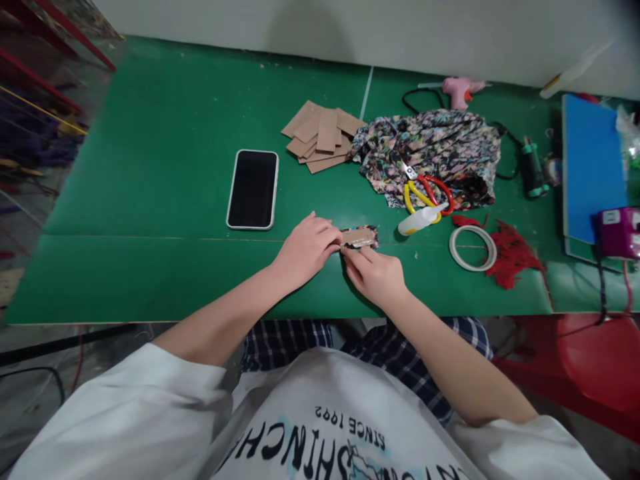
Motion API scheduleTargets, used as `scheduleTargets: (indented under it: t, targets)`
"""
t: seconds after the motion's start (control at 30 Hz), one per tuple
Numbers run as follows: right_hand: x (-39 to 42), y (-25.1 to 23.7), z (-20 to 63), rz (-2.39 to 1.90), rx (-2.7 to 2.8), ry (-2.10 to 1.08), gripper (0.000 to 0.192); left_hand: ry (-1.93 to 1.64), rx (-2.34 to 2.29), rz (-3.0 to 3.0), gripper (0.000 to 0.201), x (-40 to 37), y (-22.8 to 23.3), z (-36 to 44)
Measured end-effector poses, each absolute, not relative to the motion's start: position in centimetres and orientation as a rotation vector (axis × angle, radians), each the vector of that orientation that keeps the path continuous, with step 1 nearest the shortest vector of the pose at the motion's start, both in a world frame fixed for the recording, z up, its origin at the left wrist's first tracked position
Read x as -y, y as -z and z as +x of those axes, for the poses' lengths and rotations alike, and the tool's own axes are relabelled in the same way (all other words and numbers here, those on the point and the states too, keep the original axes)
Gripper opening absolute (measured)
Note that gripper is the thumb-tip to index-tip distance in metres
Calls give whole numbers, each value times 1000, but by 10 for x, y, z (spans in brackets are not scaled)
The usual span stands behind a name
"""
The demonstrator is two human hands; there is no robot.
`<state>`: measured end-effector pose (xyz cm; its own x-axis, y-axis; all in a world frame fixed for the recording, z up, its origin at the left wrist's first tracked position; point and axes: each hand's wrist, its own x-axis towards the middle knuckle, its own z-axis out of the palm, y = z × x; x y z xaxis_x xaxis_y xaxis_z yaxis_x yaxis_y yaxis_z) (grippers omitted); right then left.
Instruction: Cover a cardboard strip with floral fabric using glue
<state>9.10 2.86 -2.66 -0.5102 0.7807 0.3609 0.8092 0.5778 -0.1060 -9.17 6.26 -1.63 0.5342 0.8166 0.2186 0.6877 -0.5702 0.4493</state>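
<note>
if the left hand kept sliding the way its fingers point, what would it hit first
The left hand points right along the table, fingertips already on the small card piece that the right hand also touches. Past that, the white glue bottle looks like the next thing in line, though depth is hard to judge.

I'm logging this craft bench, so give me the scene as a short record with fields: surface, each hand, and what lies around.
surface: green table
left hand: pinching the left end of a small brown card piece wrapped in floral fabric
right hand: fingers on the piece's near edge
left of hands: black smartphone, face up
behind: stack of brown card rectangles; floral cloth heap with red and yellow scissors
right: white glue bottle; white tape ring
</note>
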Motion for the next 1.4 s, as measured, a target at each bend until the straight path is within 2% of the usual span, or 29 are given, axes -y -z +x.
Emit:
scheduleTargets:
  t: [0.3,0.53,0.77,0.93,1.07,1.4]
  targets:
    - [-31,28,86,-1338,2474,148,27,-593,-1261,2450,6,-63,17,-90]
    - [-31,26,91,-1390,2340,-82,27,-587,-1260,2430,6,-63,15,-90]
    - [-30,24,86,-1504,2393,-104,28,-576,-1264,2429,7,-63,14,-90]
    - [-32,21,95,-1568,2169,-249,26,-561,-1255,2445,9,-63,12,-90]
    - [-36,18,112,-1579,2200,-214,30,-533,-1228,2479,9,-64,11,-92]
    - [-40,20,140,-1463,2360,-57,24,-520,-1150,2519,13,-64,12,-98]
